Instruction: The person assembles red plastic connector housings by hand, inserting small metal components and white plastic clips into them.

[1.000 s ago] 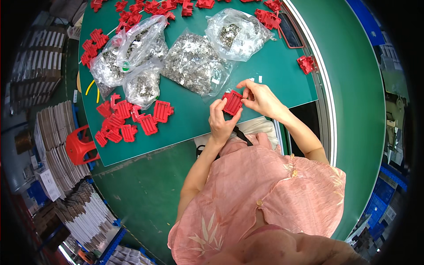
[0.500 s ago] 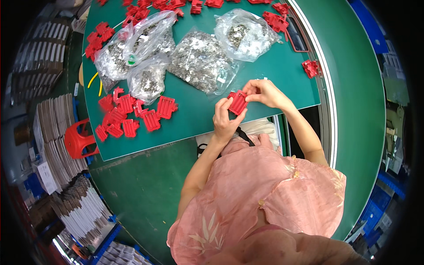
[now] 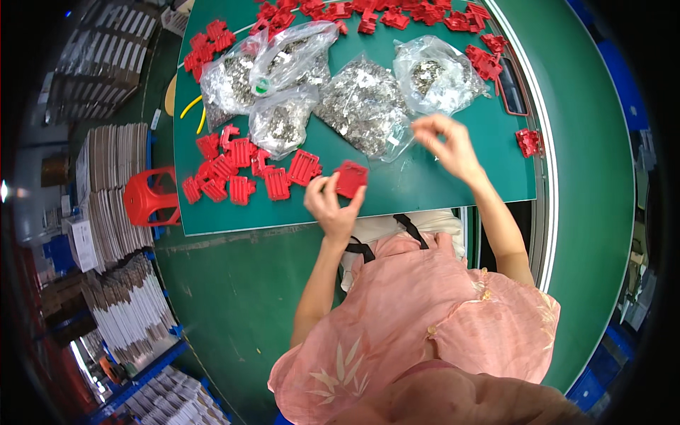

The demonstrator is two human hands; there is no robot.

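Observation:
My left hand (image 3: 330, 205) grips a red plastic part (image 3: 352, 179) between thumb and fingers, just above the near side of the green table. Its flat face is turned up. To the right, my right hand (image 3: 453, 150) is lifted off the part, with curved fingers apart and nothing visible in them. Its fingertips are beside the edge of a clear bag of small metal pieces (image 3: 365, 106); whether they touch it I cannot tell. Left of my left hand lies a group of slotted red parts (image 3: 239, 152), the nearest one (image 3: 304, 167) almost at my fingers.
More clear bags (image 3: 283, 122) (image 3: 433, 74) of metal pieces stand mid-table. Red parts (image 3: 368, 18) line the far edge. A phone-like dark device (image 3: 513, 86) and a lone red part (image 3: 528, 142) lie at right. Yellow-handled tool (image 3: 202, 117) at left; red stool (image 3: 150, 198) beside the table.
My right hand has let go of the red part and moved right and up toward the bag. My left hand has shifted left with the part, now flat side up. The view has turned slightly.

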